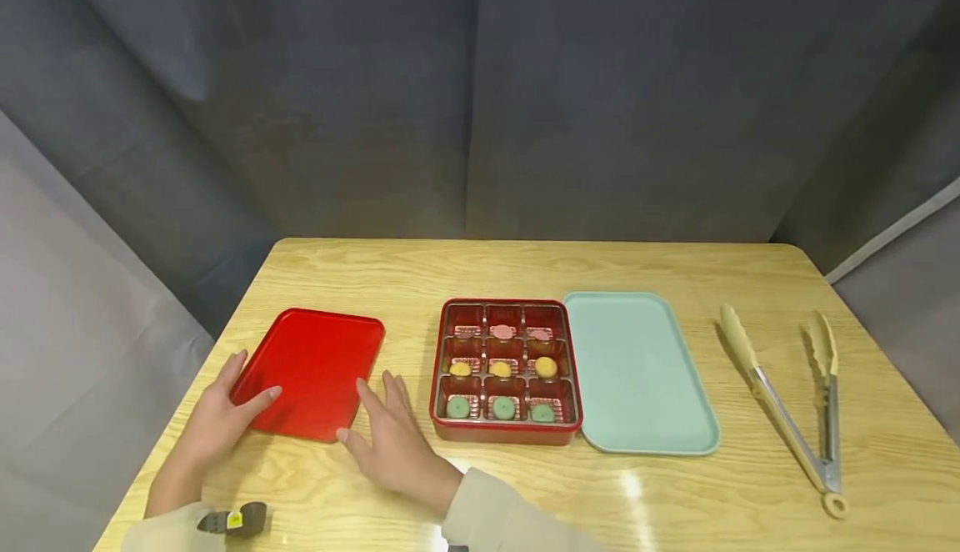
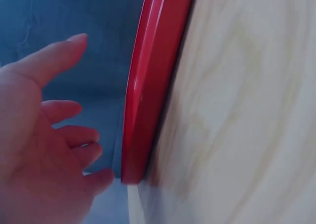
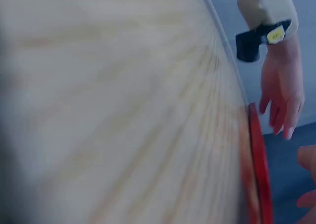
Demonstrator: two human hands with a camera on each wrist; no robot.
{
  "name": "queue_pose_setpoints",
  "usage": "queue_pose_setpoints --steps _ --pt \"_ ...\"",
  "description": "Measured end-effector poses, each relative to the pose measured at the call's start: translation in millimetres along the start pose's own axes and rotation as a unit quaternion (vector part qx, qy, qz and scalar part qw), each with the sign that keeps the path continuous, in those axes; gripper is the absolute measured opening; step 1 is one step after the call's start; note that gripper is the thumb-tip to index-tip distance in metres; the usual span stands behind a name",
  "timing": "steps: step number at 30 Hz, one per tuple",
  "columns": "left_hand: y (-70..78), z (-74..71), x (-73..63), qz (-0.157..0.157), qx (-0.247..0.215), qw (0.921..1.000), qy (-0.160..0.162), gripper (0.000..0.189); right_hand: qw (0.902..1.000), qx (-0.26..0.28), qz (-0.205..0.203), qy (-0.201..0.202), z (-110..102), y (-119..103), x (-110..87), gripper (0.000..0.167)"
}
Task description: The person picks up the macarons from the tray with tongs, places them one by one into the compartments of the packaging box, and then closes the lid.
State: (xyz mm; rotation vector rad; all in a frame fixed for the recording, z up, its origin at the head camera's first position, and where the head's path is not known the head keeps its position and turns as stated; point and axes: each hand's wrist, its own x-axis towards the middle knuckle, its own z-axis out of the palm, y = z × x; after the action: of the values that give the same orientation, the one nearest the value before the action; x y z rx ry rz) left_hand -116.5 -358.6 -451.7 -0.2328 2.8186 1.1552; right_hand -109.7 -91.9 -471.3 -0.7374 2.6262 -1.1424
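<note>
A flat red lid (image 1: pixel 315 368) lies on the left part of the table, its colour matching the nearby box. My left hand (image 1: pixel 213 414) is at its left edge, thumb over the surface and fingers loosely bent. In the left wrist view, a gap separates that hand (image 2: pixel 44 140) from the lid's raised side (image 2: pixel 155 75). Near the lid's right edge is my right hand (image 1: pixel 397 448), fingers spread; contact there is unclear. Right of it stands a red box (image 1: pixel 506 431) with divided compartments, holding pink, yellow and green round pieces, one colour to each row.
A pale mint tray (image 1: pixel 645 377) lies against the box's right side. Farther right, tongs (image 1: pixel 791 429) with cream tips lie spread on the wooden table (image 1: pixel 600 502). Grey curtains (image 1: pixel 480 102) hang behind and at both sides.
</note>
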Motion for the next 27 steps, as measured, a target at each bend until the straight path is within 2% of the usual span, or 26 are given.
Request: queue_pose_setpoints --steps 4,8,10,17,21,27 --pt "-8.3 -6.7 3.5 -0.009 0.022 0.9995 -0.019 0.101 0.9993 -0.008 0.035 0.006 6.5 3.3 8.4 0.069" --pt "-17.4 -8.8 5.1 -0.026 0.041 0.9973 -0.054 0.105 0.9984 -0.034 0.044 0.006 10.6 4.3 9.9 0.074" --pt "-20.3 -6.9 4.8 -0.023 0.04 0.9969 -0.064 0.106 0.9976 -0.054 0.043 0.003 12.5 4.6 10.2 0.077" --pt "-24.0 1.2 -0.4 0.009 0.046 0.9969 -0.063 0.114 0.9929 -0.115 0.028 -0.001 15.7 4.8 13.7 0.082" --pt "-25.3 2.3 -2.0 0.004 0.054 0.9967 -0.06 0.119 0.9905 -0.135 0.026 0.0 16.7 5.4 16.2 0.082" --pt "-29.9 4.1 -1.8 0.004 0.061 0.9969 -0.051 0.112 0.9867 -0.156 0.043 -0.007 19.9 4.1 20.6 0.085"
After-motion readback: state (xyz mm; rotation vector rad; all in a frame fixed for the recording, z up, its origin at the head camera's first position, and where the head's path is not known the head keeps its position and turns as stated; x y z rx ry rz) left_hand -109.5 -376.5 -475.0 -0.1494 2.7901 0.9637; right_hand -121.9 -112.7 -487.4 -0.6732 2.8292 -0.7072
